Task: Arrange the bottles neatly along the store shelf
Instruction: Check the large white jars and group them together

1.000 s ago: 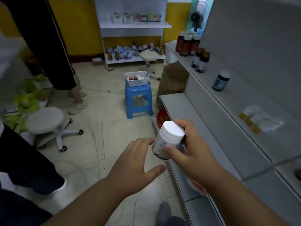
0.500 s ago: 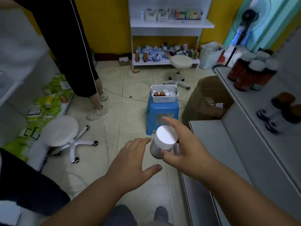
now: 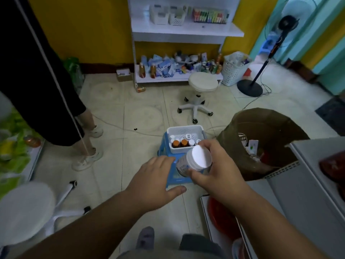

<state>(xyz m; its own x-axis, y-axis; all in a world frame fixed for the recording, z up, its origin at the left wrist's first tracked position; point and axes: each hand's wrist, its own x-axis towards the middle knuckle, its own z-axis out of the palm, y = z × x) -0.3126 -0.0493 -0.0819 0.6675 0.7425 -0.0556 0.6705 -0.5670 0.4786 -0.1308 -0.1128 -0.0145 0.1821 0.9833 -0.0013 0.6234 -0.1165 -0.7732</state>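
- A white bottle (image 3: 194, 162) with a white cap is held in the right hand (image 3: 217, 171), tilted so that its cap faces the camera.
- The right hand's fingers are curled round the bottle's far side, and the thumb (image 3: 196, 175) is pressed against its near side.
- The left hand (image 3: 152, 182) is held palm down just left of the bottle, its fingers relaxed and slightly apart, the thumb stretched out toward the right; nothing is held in it, and whether it touches the bottle cannot be told.
- Beyond the hands a white basket (image 3: 184, 136) is seen on a blue stool (image 3: 164, 146); several small bottles (image 3: 180, 143), two with orange caps, are stood inside it.
- A brown cardboard box (image 3: 265, 131) lies open just right of the basket.
- The grey shelf (image 3: 306, 184) is seen at the right edge, with something red (image 3: 334, 165) on it, too blurred to name.
- A white swivel stool (image 3: 202, 85) stands farther back, before a white rack (image 3: 186, 30) against the yellow wall.
- Another person's legs (image 3: 85, 128) are seen at the left.
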